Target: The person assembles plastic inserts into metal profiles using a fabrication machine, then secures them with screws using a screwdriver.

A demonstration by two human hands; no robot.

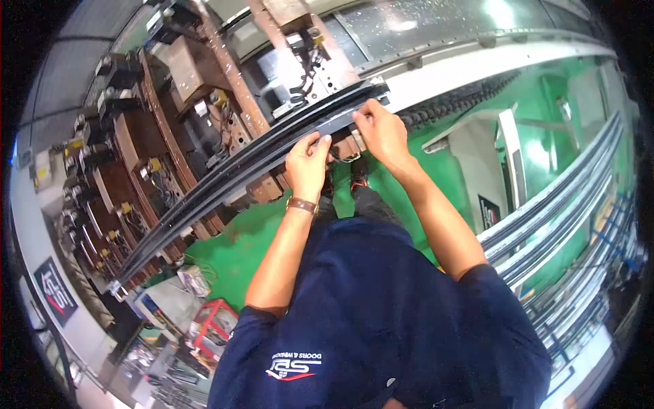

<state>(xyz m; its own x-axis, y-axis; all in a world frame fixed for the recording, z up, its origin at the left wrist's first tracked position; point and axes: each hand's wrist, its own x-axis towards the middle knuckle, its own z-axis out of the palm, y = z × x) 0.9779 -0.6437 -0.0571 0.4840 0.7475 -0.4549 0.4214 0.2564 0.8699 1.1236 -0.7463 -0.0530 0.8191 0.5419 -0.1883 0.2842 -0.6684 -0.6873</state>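
Long dark metal profiles [225,170] lie side by side across the machine, running from the upper middle down to the lower left. My left hand [308,163], with a brown-strapped watch on its wrist, pinches the near edge of the closest profile, thumb and index finger together. To its right, my right hand [383,133] is closed on the same profile close to its end. Between the two hands a flat dark grey face [337,124] of this profile shows. My fingertips hide the exact points of contact.
Brown machine beams [163,112] with clamps and wiring stand beyond the profiles. A white rail with a black cable chain [463,99] extends right. More long profiles [558,198] rest on a rack at right. A red-framed box [212,327] is at lower left.
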